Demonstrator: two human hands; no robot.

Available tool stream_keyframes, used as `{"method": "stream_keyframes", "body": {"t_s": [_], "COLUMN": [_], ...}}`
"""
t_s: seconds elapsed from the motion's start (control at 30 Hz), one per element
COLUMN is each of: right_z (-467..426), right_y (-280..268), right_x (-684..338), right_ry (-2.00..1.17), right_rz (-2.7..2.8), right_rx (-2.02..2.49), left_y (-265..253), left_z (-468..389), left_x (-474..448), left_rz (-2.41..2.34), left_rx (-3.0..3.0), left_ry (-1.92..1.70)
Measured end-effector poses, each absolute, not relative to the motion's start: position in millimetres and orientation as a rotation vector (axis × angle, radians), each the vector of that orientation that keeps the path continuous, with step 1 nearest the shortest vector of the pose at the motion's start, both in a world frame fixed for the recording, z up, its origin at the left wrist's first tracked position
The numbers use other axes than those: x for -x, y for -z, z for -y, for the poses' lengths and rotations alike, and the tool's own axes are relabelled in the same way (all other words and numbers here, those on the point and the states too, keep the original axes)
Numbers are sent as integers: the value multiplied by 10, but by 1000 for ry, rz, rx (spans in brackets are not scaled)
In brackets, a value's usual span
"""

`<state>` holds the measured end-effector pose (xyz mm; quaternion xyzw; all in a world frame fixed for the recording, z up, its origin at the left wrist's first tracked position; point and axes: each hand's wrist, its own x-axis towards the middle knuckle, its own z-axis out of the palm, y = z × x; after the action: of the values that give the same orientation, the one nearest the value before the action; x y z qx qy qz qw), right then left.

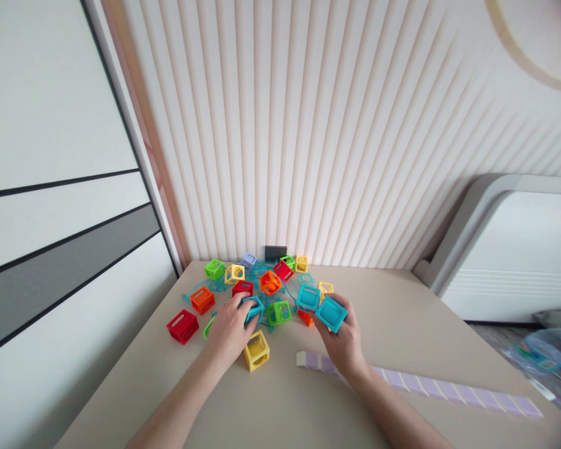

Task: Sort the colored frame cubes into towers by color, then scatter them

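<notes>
My left hand (231,321) is closed around a blue hollow cube block (254,310), its fingers bent over the near side. In my right hand (345,343) are two blue cube blocks (331,313), which sit side by side and seem joined, raised a little above the table. A yellow cube block (257,351) rests just below my left fingers. Between the hands lies a green cube block (279,313). An orange block (305,317) shows partly behind the right-hand pair. Left of my left hand is a red cube block (182,326).
Several more cube blocks, such as an orange one (202,300) and a light yellow one (234,274), lie toward the wall over blue see-through pieces. A purple-and-white strip (442,388) runs beneath my right forearm. A black socket (275,253) is at the wall.
</notes>
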<state>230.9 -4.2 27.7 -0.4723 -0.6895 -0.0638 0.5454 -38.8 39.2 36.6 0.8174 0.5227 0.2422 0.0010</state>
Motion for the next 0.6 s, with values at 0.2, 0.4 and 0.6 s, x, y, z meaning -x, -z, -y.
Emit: {"method": "stream_keyframes", "body": {"t_s": [0.2,0.4,0.6], "right_z": [-440,-766,-843], "right_y": [-611,-769,-753], "right_x": [-2493,-2502,-2481], "right_ry": [193,261,288], "right_rz": [2013,2243,2293], "right_rx": [1681,1853,1867], "left_y": [-377,-397,-413], "left_z": [-365,-328,-314], "left_x": [369,353,339], "left_rz": [-1663,-1709,-1729], "left_rx": [-2588,-2597,-2611], "left_ry": [-683,-624,-579]}}
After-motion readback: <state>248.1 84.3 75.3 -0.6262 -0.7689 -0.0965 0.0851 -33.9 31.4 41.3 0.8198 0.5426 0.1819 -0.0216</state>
